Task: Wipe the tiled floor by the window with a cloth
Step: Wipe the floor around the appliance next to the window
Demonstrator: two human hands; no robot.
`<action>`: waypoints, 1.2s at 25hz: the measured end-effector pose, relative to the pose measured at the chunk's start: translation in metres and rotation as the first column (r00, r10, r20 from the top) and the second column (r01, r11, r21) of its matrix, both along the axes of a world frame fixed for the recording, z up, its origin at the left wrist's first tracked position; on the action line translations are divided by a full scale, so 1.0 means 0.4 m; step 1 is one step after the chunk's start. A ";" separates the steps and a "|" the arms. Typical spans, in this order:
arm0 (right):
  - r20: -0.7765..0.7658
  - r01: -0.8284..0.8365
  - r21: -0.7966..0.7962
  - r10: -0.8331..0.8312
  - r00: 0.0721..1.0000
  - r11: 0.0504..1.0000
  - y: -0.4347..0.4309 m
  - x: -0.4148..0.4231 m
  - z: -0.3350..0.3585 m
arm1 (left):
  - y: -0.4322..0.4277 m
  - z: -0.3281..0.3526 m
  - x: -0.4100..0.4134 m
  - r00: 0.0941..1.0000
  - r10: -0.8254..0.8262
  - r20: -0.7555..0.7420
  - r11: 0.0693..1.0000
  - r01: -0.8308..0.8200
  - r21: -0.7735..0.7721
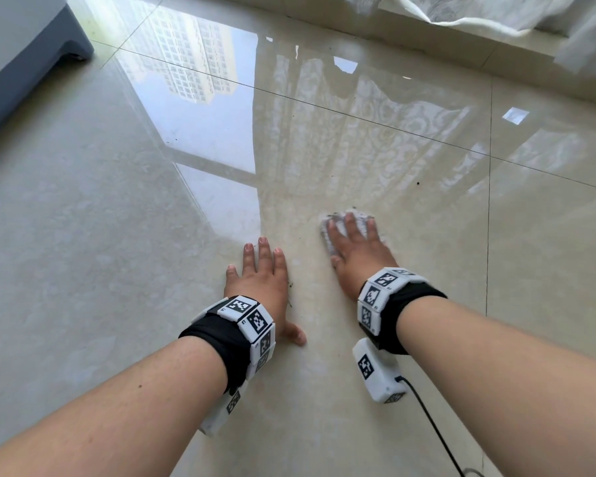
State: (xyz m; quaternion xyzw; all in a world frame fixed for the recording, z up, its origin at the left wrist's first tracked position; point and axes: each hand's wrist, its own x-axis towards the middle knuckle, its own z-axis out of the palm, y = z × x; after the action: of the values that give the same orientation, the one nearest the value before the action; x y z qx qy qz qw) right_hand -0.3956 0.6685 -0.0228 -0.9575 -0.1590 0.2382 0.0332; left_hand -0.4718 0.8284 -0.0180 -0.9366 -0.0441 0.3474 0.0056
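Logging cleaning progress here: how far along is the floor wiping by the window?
Done: unclear, though the small crumpled white cloth is dirt-flecked, so some wiping has likely happened. In hand: the right hand presses it flat on the glossy beige tiled floor, with the left hand braced flat beside it. Left: a dark speck ahead of the cloth and grit by the left hand.

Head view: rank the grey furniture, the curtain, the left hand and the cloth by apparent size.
Largest: grey furniture and curtain, alike, both cropped, so unranked.
Then left hand.
Smallest: cloth, mostly hidden under right hand.
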 end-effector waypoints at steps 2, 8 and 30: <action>-0.012 -0.069 0.060 0.070 0.997 0.996 0.043 -0.026 -0.011 | 0.007 0.000 0.001 1.000 0.000 0.009 1.000 0.000 0.001; -0.032 -0.186 0.095 0.189 0.981 0.978 0.057 -0.064 -0.046 | 0.027 -0.009 -0.017 1.000 0.013 -0.014 1.000 -0.012 0.021; 0.069 -0.082 -0.098 0.089 0.994 0.992 -0.022 0.084 -0.022 | 0.006 -0.017 0.004 0.999 0.023 -0.040 1.000 -0.022 0.020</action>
State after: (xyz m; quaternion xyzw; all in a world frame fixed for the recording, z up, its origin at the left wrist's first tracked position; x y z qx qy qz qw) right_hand -0.3620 0.6595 -0.0315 -0.9584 -0.1895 0.2117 -0.0287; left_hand -0.4702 0.8310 -0.0246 -0.9288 -0.0579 0.3657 0.0117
